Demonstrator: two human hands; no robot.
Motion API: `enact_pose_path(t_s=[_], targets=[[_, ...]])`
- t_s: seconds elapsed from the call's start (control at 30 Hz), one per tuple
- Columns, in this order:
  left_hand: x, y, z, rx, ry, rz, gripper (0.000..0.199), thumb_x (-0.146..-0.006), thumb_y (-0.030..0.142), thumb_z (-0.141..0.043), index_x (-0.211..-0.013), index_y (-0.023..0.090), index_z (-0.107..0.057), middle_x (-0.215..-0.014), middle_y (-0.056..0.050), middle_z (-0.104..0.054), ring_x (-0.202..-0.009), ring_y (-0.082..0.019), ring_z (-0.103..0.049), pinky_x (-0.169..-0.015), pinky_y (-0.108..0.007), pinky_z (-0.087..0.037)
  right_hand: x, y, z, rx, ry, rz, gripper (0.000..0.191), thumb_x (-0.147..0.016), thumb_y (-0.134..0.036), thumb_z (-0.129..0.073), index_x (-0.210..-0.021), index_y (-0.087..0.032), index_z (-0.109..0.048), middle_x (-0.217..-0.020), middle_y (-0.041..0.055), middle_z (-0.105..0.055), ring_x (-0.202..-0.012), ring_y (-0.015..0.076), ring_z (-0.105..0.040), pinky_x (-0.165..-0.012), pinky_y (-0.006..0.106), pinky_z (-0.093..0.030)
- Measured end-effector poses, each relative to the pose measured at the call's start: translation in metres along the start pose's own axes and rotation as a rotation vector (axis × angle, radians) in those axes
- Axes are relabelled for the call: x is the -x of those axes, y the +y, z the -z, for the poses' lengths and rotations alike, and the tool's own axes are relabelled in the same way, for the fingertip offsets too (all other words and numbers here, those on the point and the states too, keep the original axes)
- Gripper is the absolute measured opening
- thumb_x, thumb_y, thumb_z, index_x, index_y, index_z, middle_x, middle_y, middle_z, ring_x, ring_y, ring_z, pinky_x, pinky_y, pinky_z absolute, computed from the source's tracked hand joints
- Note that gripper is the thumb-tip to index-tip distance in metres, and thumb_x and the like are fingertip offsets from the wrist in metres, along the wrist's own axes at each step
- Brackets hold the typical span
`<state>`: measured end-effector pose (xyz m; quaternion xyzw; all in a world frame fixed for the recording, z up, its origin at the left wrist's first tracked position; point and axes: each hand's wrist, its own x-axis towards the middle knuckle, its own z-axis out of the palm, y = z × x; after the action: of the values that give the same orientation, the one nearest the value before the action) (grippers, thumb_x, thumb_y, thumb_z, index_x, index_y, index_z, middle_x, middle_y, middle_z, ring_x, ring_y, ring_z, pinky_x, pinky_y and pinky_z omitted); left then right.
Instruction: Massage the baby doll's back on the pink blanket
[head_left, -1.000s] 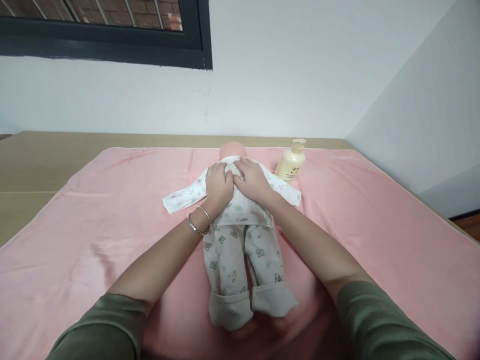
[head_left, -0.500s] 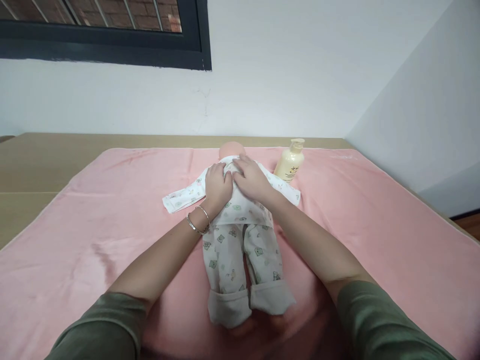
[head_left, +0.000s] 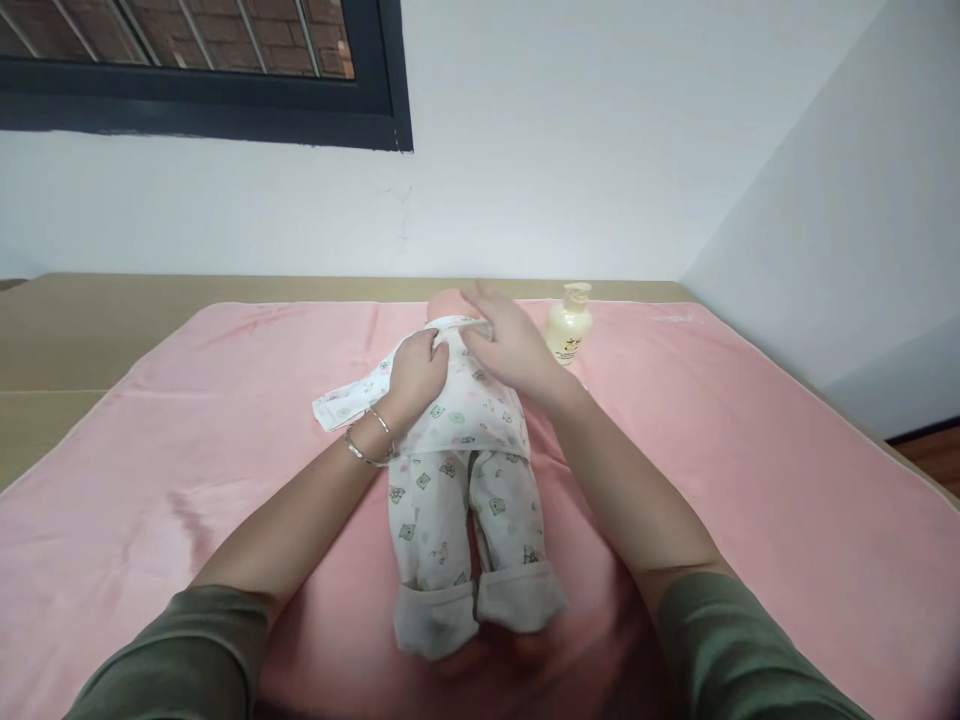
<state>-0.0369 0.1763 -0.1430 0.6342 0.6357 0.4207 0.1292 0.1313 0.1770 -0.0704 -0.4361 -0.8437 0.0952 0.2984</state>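
A baby doll in a white printed top (head_left: pixel 472 410) and matching trousers (head_left: pixel 435 520) lies in the middle, its head (head_left: pixel 448 304) pointing away from me. My left hand (head_left: pixel 420 372) rests on the upper left of the top, its fingers curled over the cloth. At the doll's right shoulder is my right hand (head_left: pixel 510 340), its fingers and thumb apart, the thumb near the neckline. That hand and forearm hide the doll's right sleeve. The trouser cuffs are folded up.
A pale yellow pump bottle (head_left: pixel 568 325) stands just beyond my right hand. Under the doll a pink sheet (head_left: pixel 247 400) covers a wooden surface (head_left: pixel 90 320). A white wall (head_left: pixel 540 140) and a dark-framed window (head_left: pixel 247 108) rise behind.
My right hand has lifted a little and its fingers have spread from the doll's shoulder. The whole view has shifted slightly, so the doll appears further left. My left hand stays on the top.
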Motion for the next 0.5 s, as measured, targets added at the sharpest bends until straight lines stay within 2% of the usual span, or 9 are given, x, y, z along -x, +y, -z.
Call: enact_pose_path(t_s=[0.07, 0.17, 0.27, 0.37, 0.43, 0.5], targets=[[0.001, 0.014, 0.005, 0.072, 0.016, 0.055, 0.043, -0.091, 0.035, -0.047, -0.124, 0.018, -0.068, -0.136, -0.014, -0.069, -0.13, -0.032, -0.062, -0.115, -0.049, -0.046, -0.002, 0.011, 0.027, 0.073, 0.099, -0.023, 0.061, -0.1, -0.038, -0.042, -0.16, -0.026, -0.041, -0.169, 0.0054, -0.036, -0.156, 0.0359, -0.033, -0.127, 0.062, -0.029], [-0.003, 0.045, 0.006, 0.242, 0.014, 0.066, 0.04, -0.091, 0.038, -0.047, -0.12, 0.02, -0.069, -0.136, -0.009, -0.07, -0.132, -0.028, -0.06, -0.116, -0.045, -0.046, -0.006, 0.05, 0.061, 0.204, 0.245, -0.091, 0.063, -0.104, -0.044, -0.028, -0.165, -0.025, -0.029, -0.171, 0.0059, -0.031, -0.158, 0.04, -0.027, -0.126, 0.069, -0.02], [-0.019, 0.076, -0.007, 0.482, -0.11, 0.083, 0.047, -0.097, 0.043, -0.036, -0.117, 0.018, -0.07, -0.126, -0.01, -0.074, -0.126, -0.026, -0.064, -0.112, -0.044, -0.05, -0.01, 0.096, 0.081, 0.27, 0.319, -0.143, 0.066, -0.105, -0.047, -0.014, -0.167, -0.023, -0.017, -0.175, 0.0071, -0.017, -0.16, 0.0403, -0.019, -0.126, 0.068, -0.016], [-0.047, 0.097, -0.032, 0.662, -0.276, 0.168, 0.06, -0.101, 0.051, -0.027, -0.124, 0.014, -0.068, -0.116, -0.018, -0.073, -0.121, -0.03, -0.068, -0.103, -0.049, -0.055, -0.012, 0.118, 0.084, 0.281, 0.269, -0.154, 0.069, -0.106, -0.052, -0.018, -0.168, -0.022, -0.01, -0.177, 0.0088, 0.0, -0.161, 0.0427, -0.007, -0.124, 0.074, -0.01], [-0.068, 0.105, -0.052, 0.732, -0.34, 0.179, 0.066, -0.103, 0.053, -0.019, -0.131, 0.015, -0.064, -0.121, -0.02, -0.07, -0.124, -0.031, -0.066, -0.101, -0.05, -0.056, -0.013, 0.116, 0.078, 0.308, 0.255, -0.165, 0.074, -0.105, -0.056, -0.027, -0.167, -0.02, -0.011, -0.177, 0.0106, 0.006, -0.161, 0.0448, 0.004, -0.123, 0.077, -0.005], [-0.087, 0.109, -0.069, 0.784, -0.326, 0.149, 0.068, -0.103, 0.055, -0.014, -0.135, 0.018, -0.06, -0.127, -0.019, -0.066, -0.126, -0.029, -0.065, -0.101, -0.049, -0.056, -0.015, 0.107, 0.068, 0.343, 0.259, -0.186, 0.078, -0.103, -0.058, -0.036, -0.166, -0.017, -0.017, -0.177, 0.0131, 0.005, -0.161, 0.0447, 0.011, -0.123, 0.078, -0.002]])
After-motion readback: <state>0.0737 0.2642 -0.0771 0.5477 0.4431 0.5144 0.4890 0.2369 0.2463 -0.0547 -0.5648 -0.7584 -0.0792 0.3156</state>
